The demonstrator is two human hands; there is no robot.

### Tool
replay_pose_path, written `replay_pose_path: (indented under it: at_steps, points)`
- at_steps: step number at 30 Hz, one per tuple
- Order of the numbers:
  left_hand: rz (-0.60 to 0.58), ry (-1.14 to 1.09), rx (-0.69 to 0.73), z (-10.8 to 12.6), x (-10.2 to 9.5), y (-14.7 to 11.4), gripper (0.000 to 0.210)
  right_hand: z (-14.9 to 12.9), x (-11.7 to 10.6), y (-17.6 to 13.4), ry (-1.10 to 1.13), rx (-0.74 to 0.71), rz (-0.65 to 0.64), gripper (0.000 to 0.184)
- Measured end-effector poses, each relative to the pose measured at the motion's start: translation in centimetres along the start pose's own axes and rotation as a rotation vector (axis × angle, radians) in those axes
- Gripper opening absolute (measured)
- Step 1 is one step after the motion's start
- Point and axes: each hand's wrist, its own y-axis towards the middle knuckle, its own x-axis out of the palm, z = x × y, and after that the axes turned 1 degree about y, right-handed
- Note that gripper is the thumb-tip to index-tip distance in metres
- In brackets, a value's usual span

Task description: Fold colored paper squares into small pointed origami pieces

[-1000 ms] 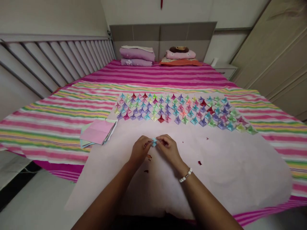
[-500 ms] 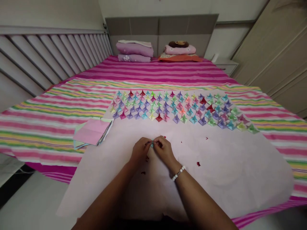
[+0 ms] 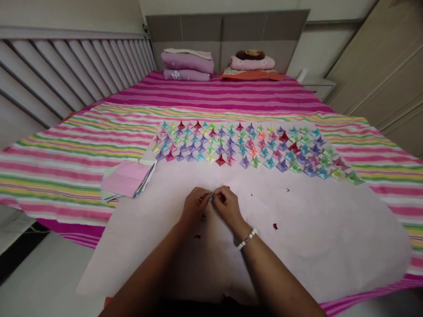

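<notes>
Between my fingertips is a small piece of teal folded paper point(image 3: 212, 197), mostly covered by the fingers. My left hand point(image 3: 195, 203) pinches it from the left, closed. From the other side my right hand point(image 3: 226, 203), also closed, grips it; a white beaded bracelet point(image 3: 247, 239) circles that wrist. Both hands are just above a large pale pink sheet point(image 3: 307, 220). Farther back on this sheet stand rows of small folded-paper shapes point(image 3: 220, 159) in many colours. A stack of coloured paper squares point(image 3: 127, 178), pink on top, lies to the left of my hands.
Dark red paper scraps point(image 3: 275, 226) are scattered on the sheet around my hands. Beneath lies a bed with a striped cover point(image 3: 66, 163). Folded purple bedding point(image 3: 187, 64) and a pink folded pile point(image 3: 253, 63) rest by the headboard point(image 3: 198, 33). A white slatted rail point(image 3: 92, 66) runs along the left.
The camera view has shifted slightly, so the bed and paper shapes sit a little higher in the picture. My hands keep their pinch on the teal paper, with only slight finger movement.
</notes>
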Motion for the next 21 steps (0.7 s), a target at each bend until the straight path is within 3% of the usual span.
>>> replay_pose_path:
  at_steps: [11, 21]
  points:
    - [0.123, -0.029, -0.128, -0.30, -0.42, -0.27, 0.011, -0.12, 0.22, 0.09, -0.025, 0.000, 0.019, 0.005]
    - [0.050, 0.042, -0.015, 0.58, -0.29, -0.12, 0.025, -0.22, 0.18, -0.06, -0.022, -0.004, 0.033, 0.012]
